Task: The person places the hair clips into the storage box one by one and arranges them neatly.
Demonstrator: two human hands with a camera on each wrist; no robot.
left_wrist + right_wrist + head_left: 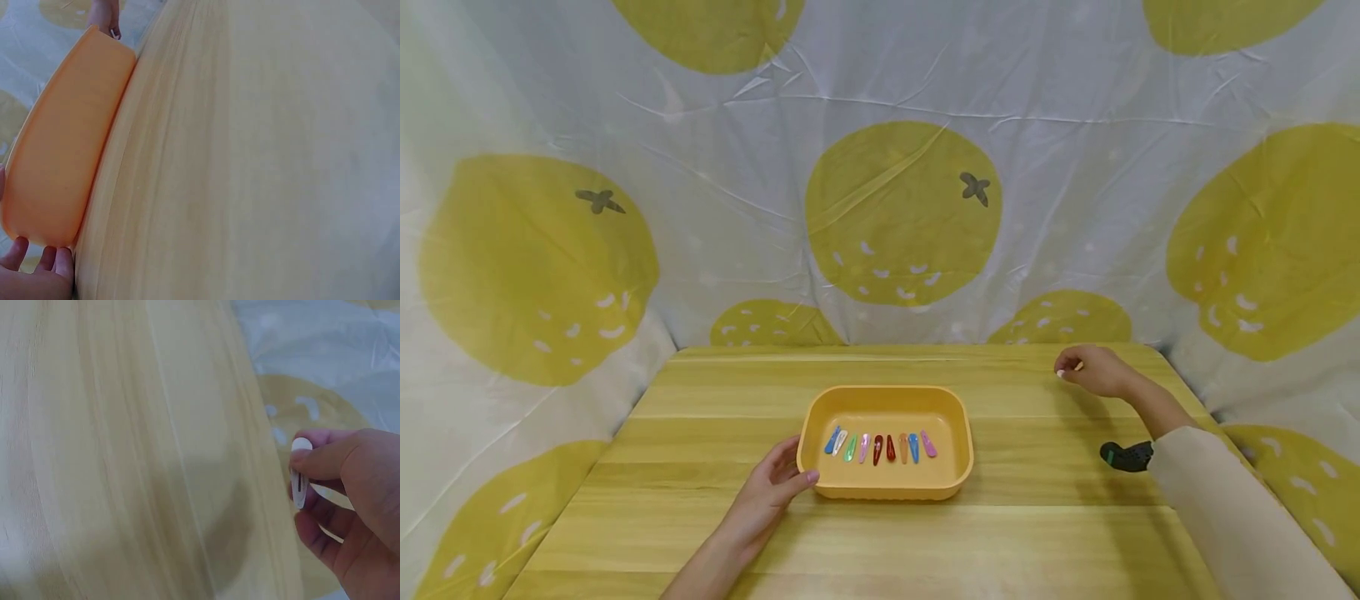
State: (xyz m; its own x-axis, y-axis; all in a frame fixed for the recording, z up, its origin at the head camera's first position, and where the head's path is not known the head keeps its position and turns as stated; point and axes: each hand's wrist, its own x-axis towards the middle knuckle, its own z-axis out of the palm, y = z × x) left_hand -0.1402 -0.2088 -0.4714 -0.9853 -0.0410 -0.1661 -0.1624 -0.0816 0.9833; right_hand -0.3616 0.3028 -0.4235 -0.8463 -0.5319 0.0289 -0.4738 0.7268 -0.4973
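Observation:
A yellow plastic bin [891, 492] stands on the wooden table. In it lie several snap hair clips in a row, among them a green one [850, 448], a dark red one [877, 451] and a purple-pink one [928, 443]. My left hand [767, 492] holds the bin's left end, thumb over the rim; in the left wrist view the fingertips [47, 256] press its outer wall. Off to the right of the bin, above the table's far right part, my right hand [1096, 372] pinches a white hair clip [300, 478] between thumb and finger.
Bare wood of the table [715, 400] surrounds the bin. A white curtain [1075, 208] printed with big yellow fruit hangs behind the table and along both sides. A black device [1126, 456] sits at the right sleeve's cuff.

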